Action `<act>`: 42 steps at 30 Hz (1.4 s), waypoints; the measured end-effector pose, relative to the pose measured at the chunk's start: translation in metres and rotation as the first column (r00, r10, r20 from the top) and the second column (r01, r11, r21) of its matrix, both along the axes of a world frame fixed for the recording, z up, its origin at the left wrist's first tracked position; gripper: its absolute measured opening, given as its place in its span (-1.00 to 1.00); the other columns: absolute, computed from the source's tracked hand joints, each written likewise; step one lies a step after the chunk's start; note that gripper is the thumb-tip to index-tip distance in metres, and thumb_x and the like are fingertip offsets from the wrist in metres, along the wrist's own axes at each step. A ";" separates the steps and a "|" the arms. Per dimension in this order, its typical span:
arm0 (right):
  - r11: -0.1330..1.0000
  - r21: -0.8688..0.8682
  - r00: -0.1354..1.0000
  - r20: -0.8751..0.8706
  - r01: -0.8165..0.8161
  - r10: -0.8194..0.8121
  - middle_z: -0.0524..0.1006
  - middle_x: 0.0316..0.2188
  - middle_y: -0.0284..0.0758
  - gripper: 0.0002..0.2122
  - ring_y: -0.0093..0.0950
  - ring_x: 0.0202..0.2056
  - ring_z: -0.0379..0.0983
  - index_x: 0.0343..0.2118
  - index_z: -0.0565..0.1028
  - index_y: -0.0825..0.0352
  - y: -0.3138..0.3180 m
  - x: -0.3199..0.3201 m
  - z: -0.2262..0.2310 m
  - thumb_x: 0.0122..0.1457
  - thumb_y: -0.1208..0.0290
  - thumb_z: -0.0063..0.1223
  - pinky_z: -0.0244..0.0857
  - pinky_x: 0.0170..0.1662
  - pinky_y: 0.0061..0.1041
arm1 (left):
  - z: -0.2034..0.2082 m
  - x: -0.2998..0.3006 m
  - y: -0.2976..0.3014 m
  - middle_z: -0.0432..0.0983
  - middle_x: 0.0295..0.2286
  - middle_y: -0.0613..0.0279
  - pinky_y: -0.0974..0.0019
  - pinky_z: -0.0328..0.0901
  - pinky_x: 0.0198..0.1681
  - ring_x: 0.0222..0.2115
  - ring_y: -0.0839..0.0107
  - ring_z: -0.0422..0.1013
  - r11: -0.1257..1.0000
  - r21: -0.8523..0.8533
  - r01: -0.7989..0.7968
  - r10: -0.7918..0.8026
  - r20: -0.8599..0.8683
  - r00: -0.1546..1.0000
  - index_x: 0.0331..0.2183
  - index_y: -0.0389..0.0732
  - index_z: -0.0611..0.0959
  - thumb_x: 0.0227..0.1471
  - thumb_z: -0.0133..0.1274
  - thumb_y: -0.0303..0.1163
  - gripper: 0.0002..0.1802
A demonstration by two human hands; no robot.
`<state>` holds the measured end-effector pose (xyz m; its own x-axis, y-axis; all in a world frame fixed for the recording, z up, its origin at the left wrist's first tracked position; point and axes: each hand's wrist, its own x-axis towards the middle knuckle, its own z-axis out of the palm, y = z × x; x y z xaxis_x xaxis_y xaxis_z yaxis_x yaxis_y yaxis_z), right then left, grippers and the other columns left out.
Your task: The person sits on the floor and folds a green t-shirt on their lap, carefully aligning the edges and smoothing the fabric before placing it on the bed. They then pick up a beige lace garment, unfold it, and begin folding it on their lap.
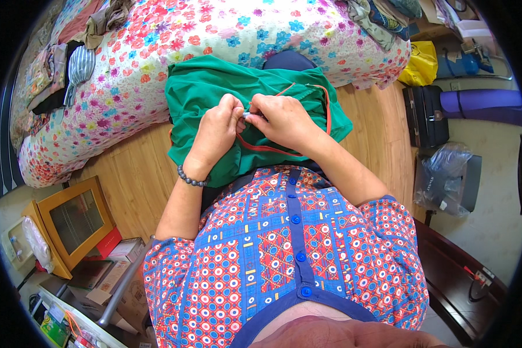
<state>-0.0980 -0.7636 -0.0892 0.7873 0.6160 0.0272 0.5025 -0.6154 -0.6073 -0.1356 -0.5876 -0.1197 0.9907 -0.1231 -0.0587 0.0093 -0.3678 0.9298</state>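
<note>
A green cloth garment (197, 87) with orange-red piping lies spread over my lap. My left hand (219, 124), with a dark bead bracelet at the wrist, is closed above its middle, fingers curled in. Against it, my right hand (281, 119) pinches with thumb and forefinger. Where the fingertips meet, a tiny whitish thing (245, 115) shows; it is too small to name. Whether the fingers also grip the green cloth is hidden. The orange-red piping (267, 149) runs in a loop below my right hand and up its far side.
Ahead stands a bed with a flowered cover (214, 35), folded clothes (52, 75) piled at its left. A wooden cabinet (69, 223) and boxes (119, 284) are at lower left. To the right are a yellow bag (419, 64), a black case (426, 116) and a rolled purple mat (481, 105).
</note>
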 end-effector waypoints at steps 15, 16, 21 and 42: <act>0.941 0.246 0.971 -0.110 0.232 -0.211 0.55 -0.50 -0.26 -0.84 -0.43 -0.47 0.50 -0.35 0.49 0.36 -0.041 0.002 0.031 0.05 0.45 0.23 0.35 -0.38 -0.47 | 0.026 0.046 0.119 0.56 -0.52 0.21 0.46 0.34 -0.54 -0.61 0.53 0.42 0.844 -0.140 -0.517 0.532 0.100 0.841 -0.36 -0.25 0.46 0.30 -0.19 -0.27 -0.73; 0.925 0.283 0.968 -0.066 0.252 -0.244 0.55 -0.49 -0.27 -0.84 -0.48 -0.48 0.50 -0.35 0.50 0.37 -0.047 0.003 0.026 0.05 0.47 0.23 0.35 -0.38 -0.51 | 0.021 0.058 0.150 0.56 -0.55 0.24 0.46 0.33 -0.55 -0.60 0.55 0.42 0.798 -0.075 -0.598 0.602 0.147 0.784 -0.34 -0.26 0.50 0.28 -0.14 -0.28 -0.74; 0.879 0.327 0.936 -0.165 0.348 -0.310 0.54 -0.49 -0.31 -0.85 -0.59 -0.45 0.45 -0.32 0.49 0.40 -0.059 0.003 0.018 0.06 0.52 0.22 0.33 -0.34 -0.59 | -0.030 0.107 0.301 0.53 -0.61 0.32 0.47 0.27 -0.53 -0.63 0.60 0.39 0.668 0.183 -0.721 0.661 0.298 0.689 -0.36 -0.32 0.63 0.13 0.06 -0.28 -0.73; 0.813 0.354 0.886 -0.212 0.463 -0.412 0.55 -0.38 -0.32 -0.76 -0.62 -0.38 0.42 -0.20 0.48 0.42 -0.082 0.007 0.008 0.08 0.48 0.21 0.32 -0.27 -0.59 | -0.035 0.088 0.280 0.57 -0.28 0.20 0.42 0.36 -0.18 -0.27 0.49 0.48 0.737 0.174 -0.653 0.540 0.429 0.724 -0.17 -0.31 0.59 0.03 0.14 -0.49 -0.73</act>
<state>-0.0906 -0.8452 -0.0807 0.9834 0.1650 0.0759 0.1444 -0.4568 -0.8778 -0.0473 -0.3075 -0.1546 0.8107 0.4680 0.3519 0.0401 -0.6439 0.7641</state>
